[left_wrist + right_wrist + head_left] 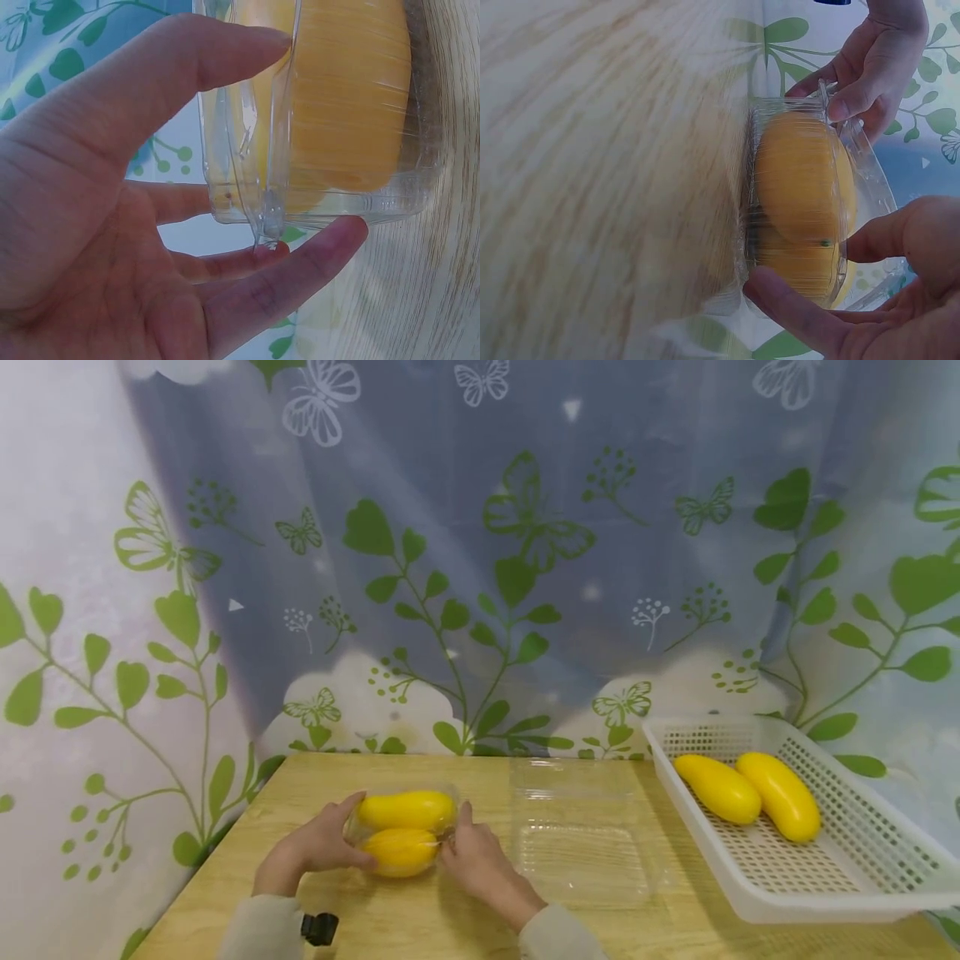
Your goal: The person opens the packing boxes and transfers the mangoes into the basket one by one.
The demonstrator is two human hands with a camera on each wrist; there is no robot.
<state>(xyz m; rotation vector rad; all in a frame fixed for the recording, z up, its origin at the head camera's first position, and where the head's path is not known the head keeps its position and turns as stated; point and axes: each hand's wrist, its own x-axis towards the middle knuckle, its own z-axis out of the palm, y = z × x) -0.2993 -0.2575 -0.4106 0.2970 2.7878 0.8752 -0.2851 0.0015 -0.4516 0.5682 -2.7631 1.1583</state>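
A clear plastic clamshell box on the wooden table holds two oblong yellow fruits, mango-like in shape. In the head view one fruit lies behind the other fruit. My left hand grips the box's left end. In the left wrist view its thumb presses the rim, where lid and base edges run close together, while the fingers lie along the end wall. At the opposite end my right hand pinches the box, its thumb at the rim and a finger low near the table in the right wrist view.
A second clear plastic box lies open on the table, right of my hands. Beyond it stands a white perforated basket with two more yellow fruits. A printed curtain hangs behind the table.
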